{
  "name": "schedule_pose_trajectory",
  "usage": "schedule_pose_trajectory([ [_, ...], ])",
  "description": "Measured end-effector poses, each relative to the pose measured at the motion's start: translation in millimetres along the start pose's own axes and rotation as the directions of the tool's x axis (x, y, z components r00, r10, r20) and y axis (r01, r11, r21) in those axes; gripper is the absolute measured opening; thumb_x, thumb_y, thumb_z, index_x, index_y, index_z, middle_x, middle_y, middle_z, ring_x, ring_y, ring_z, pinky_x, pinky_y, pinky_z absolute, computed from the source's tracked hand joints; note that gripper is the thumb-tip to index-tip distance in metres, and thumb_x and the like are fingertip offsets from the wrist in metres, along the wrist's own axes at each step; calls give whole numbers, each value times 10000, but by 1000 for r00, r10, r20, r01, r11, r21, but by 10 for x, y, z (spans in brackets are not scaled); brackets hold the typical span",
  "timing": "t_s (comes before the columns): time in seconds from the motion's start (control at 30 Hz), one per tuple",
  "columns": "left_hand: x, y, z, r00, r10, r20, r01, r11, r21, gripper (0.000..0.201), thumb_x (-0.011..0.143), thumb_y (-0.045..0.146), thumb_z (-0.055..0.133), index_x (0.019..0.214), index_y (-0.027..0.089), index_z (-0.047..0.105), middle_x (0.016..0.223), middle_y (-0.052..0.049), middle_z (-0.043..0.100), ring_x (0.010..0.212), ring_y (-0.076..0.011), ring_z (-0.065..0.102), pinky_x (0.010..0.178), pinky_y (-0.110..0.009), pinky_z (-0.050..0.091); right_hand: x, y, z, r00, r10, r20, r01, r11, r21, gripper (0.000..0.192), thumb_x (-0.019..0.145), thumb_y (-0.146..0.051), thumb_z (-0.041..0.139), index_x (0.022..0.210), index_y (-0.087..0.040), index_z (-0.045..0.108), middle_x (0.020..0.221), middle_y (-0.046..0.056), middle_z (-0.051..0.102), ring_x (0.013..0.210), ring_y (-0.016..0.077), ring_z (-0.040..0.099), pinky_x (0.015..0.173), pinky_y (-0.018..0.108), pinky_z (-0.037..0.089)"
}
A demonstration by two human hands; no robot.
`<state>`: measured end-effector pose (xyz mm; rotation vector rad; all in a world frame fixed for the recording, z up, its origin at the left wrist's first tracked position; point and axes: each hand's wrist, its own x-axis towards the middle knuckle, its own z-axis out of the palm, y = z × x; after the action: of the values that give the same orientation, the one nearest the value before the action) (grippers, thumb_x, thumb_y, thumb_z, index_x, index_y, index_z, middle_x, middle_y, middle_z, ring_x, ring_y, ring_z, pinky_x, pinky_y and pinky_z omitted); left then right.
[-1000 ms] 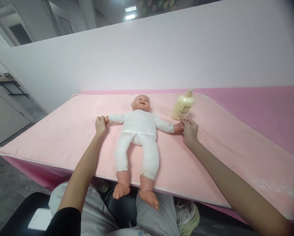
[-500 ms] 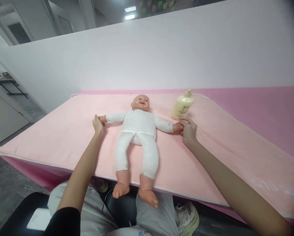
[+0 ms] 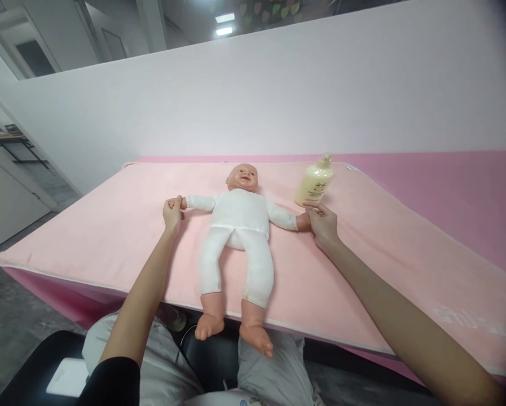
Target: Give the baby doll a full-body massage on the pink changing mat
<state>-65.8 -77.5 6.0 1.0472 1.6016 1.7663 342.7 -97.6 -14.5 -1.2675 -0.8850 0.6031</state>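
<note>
A baby doll (image 3: pixel 239 211) in a white cloth suit lies on its back on a pink mat (image 3: pixel 87 225), arms spread wide and bare feet over the near edge. My left hand (image 3: pixel 173 213) is closed around the doll's hand on the left, thumb on top. On the other side my right hand (image 3: pixel 324 224) grips the doll's other hand, whose fingers are hidden under mine. A pale yellow pump bottle (image 3: pixel 315 181) stands just behind my right hand.
Behind the table rises a white wall (image 3: pixel 253 101) with glass above it. My legs (image 3: pixel 273 361) are below the table's near edge. A white flat object (image 3: pixel 67 376) lies on a black seat at lower left.
My left hand has shifted slightly right and further over the doll's hand. My right hand has moved a little left along the other doll hand. The bottle stays put.
</note>
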Motion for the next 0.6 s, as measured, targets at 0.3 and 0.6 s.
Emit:
schedule_pose_trajectory([
  [0.3, 64, 41, 2, 994, -112, -11, 108, 974, -197, 316, 748, 188, 601, 1054, 192, 523, 869, -16, 582, 454, -75, 552, 430, -240, 498, 59, -103, -120, 918, 262, 297, -290, 956, 53, 450, 600, -360, 789, 972, -169, 621, 832, 33, 628, 539, 104, 527, 363, 199, 357],
  [0.6, 95, 33, 6, 989, -146, -35, 123, 920, -371, 244, 752, 152, 649, 970, 150, 540, 724, 13, 589, 467, -55, 547, 470, -183, 483, 94, -113, -260, 806, 265, 529, -254, 963, -94, 432, 741, -329, 736, 1113, -172, 582, 519, -42, 521, 331, 52, 376, 291, 153, 249],
])
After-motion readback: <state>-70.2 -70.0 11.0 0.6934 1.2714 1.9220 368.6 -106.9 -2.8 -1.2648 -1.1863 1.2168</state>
